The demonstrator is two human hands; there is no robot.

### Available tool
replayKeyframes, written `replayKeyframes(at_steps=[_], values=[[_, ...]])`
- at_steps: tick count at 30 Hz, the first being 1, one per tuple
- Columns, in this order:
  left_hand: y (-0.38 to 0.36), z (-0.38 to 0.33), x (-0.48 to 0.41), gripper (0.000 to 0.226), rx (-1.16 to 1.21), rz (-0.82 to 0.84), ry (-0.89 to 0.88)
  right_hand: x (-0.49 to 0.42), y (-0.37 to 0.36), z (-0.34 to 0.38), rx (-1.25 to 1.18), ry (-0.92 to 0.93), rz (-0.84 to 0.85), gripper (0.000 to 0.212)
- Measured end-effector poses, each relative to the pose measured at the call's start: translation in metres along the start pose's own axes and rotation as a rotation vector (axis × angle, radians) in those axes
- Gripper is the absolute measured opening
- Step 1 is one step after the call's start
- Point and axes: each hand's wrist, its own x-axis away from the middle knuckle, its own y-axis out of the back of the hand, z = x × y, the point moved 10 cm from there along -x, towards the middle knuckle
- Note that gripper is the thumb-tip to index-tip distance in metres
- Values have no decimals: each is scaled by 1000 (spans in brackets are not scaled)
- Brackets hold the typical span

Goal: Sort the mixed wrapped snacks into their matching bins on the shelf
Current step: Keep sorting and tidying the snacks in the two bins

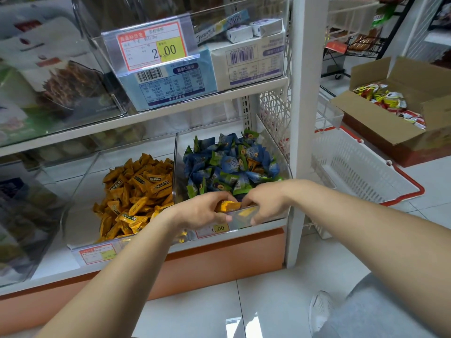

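Two clear bins stand on the lower shelf. The left bin [80, 191] holds a heap of orange wrapped snacks [136, 189]. The right bin [278, 147] holds blue and green wrapped snacks [231, 162], with an orange one [253, 164] among them. My left hand [202, 211] is at the right bin's front edge, closed on an orange wrapped snack [227, 206]. My right hand [263, 206] meets it there, fingers curled at the same snack and partly behind the bin's front wall; whether it grips anything is unclear.
The upper shelf [190, 106] carries a clear bin with boxed goods and a 2.00 price tag [151, 47]. A white post [305, 118] ends the shelf. On the floor at right sit a white basket [361, 172] and a cardboard box [400, 118] of snacks.
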Motion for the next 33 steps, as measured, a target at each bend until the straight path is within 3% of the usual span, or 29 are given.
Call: replayKeyframes(at_steps=[6,10,15,20,24,28,33], values=[[8,3,-1,26,194,-84,3,6,8,3,-76,27,-39,45],[16,11,-4,20,199,-171,28,13,15,6,-104,55,-87,40],[47,18,0,7,333,-507,14,18,19,7,-187,85,-179,42],[55,17,5,8,364,-657,38,21,27,5,-291,97,-245,35],[66,18,10,12,481,-759,40,29,44,-3,-393,59,-433,30],[65,24,7,22,716,-729,82,39,63,-15,-746,-2,-691,29],[43,21,-4,21,1061,-572,108,30,54,-10,-1273,-4,-729,27]])
